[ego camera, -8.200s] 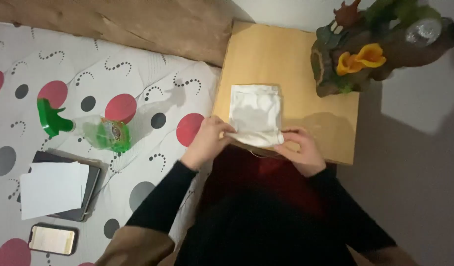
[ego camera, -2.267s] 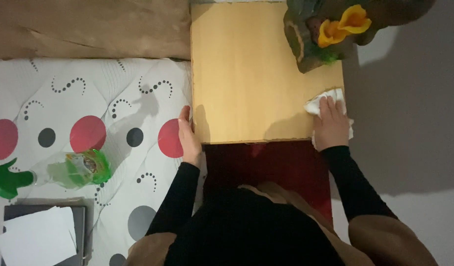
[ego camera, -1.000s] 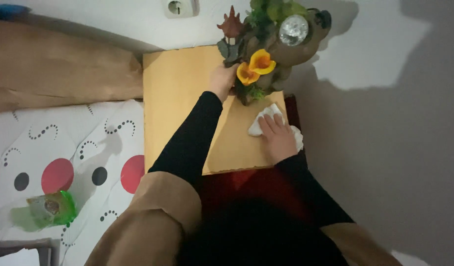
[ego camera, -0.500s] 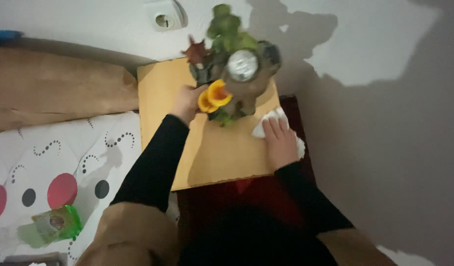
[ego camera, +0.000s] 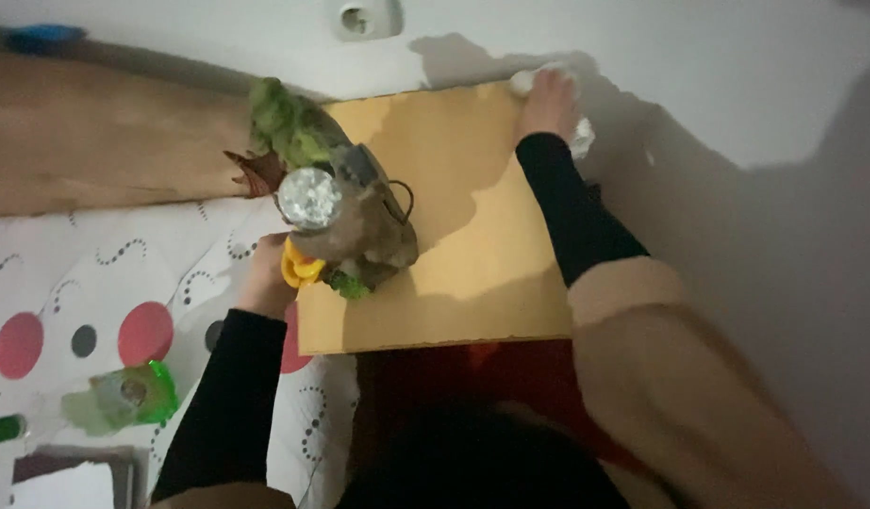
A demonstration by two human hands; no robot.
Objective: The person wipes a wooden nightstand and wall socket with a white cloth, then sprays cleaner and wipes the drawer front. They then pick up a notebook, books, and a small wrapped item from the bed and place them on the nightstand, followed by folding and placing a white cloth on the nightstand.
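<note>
My left hand (ego camera: 265, 278) grips a brown ornament (ego camera: 355, 226) with green leaves, yellow flowers and a shiny ball, holding it tilted over the left edge of the tan tabletop (ego camera: 463, 217). My right hand (ego camera: 548, 94) presses a crumpled white cloth (ego camera: 578, 132) onto the far right corner of the tabletop, next to the wall. Both arms wear black sleeves under tan cuffs.
Left of the tabletop lies a white bedsheet (ego camera: 95, 283) with red and dark dots. A green spray bottle (ego camera: 124, 401) lies on it at lower left. A brown headboard (ego camera: 105, 141) runs behind. A wall socket (ego camera: 364, 17) sits above the tabletop.
My left hand has carried the ornament from the far right of the tabletop to its left edge. My right hand has slid the cloth up into the far right corner.
</note>
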